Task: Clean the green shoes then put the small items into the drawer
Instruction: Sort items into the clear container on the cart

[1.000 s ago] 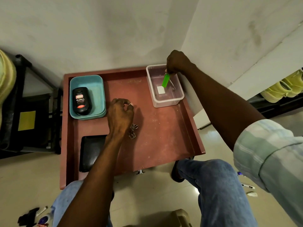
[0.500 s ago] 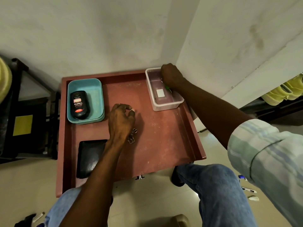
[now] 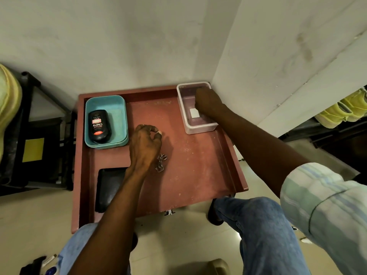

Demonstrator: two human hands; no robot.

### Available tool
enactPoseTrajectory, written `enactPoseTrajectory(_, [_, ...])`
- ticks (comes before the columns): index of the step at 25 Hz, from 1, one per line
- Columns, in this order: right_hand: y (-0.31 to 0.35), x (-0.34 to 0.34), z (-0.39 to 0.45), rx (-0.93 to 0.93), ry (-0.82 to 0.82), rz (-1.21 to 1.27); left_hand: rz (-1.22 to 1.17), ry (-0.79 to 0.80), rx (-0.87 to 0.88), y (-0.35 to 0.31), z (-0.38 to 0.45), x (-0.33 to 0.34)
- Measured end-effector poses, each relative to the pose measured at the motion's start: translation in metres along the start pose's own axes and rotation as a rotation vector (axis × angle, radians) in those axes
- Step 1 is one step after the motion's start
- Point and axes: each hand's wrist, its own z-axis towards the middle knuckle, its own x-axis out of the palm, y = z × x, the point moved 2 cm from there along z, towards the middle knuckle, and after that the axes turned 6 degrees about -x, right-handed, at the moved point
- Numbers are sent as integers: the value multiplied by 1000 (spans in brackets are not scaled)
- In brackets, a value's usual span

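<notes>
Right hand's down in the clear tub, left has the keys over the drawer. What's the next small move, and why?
Probably draw the right hand up out of the clear tub; whatever it set down is hidden beneath it. Then the left hand, with keys dangling above the drawer floor, has an open path to a container.

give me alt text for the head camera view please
A person's right hand reaches into a clear tub at the far right of an open red drawer, while the left hand holds keys beside a teal tray with a black bottle.
</notes>
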Motion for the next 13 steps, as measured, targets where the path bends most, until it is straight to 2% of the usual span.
enactPoseTrajectory(2, [20,-13,-13,33,-132,197,14,-7,-50,5,2,-8])
enactPoseTrajectory(4, [47,-12,-38,-74,-270,386,22,-2,-112,10,4,-16])
enactPoseTrajectory(5, [62,-4,-53,-133,-265,438,24,4,-139,12,4,-20])
enactPoseTrajectory(9, [97,49,-108,-174,77,494,77,38,-202,25,5,-34])
enactPoseTrajectory(13, [95,72,-118,-239,164,452,93,43,-177,34,3,-39])
